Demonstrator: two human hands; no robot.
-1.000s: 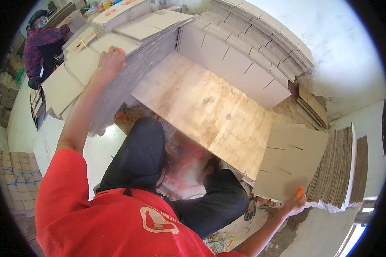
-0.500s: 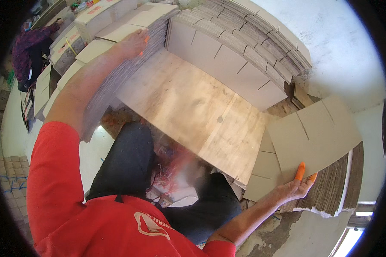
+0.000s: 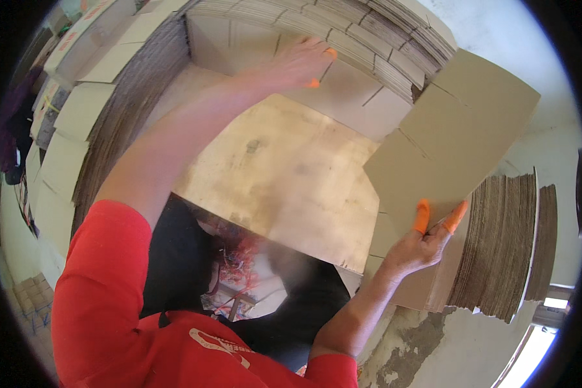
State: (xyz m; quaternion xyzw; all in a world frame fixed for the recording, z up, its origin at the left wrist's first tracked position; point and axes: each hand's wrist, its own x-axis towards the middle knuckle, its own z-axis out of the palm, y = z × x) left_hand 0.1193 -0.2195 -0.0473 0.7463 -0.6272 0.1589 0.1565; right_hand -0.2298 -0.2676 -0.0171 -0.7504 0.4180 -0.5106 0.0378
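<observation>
My right hand pinches the near edge of a slotted cardboard sheet, raised and tilted above a stack of cardboard on the right. Orange covers sit on its thumb and a finger. My left hand is stretched out over the far side, above a plywood board and in front of the slotted cardboard leaning there. Its orange-tipped thumb and finger are apart, with nothing visible between them. The board lies across in front of my knees.
Tall stacks of slotted cardboard line the far side. Another long stack runs along the left, with boxes behind it. A white wall rises at the right. Red scraps lie between my legs.
My left hand has moved right from the left stack to the far cardboard. My right hand has lifted the sheet up and away from the right stack. The view has shifted too.
</observation>
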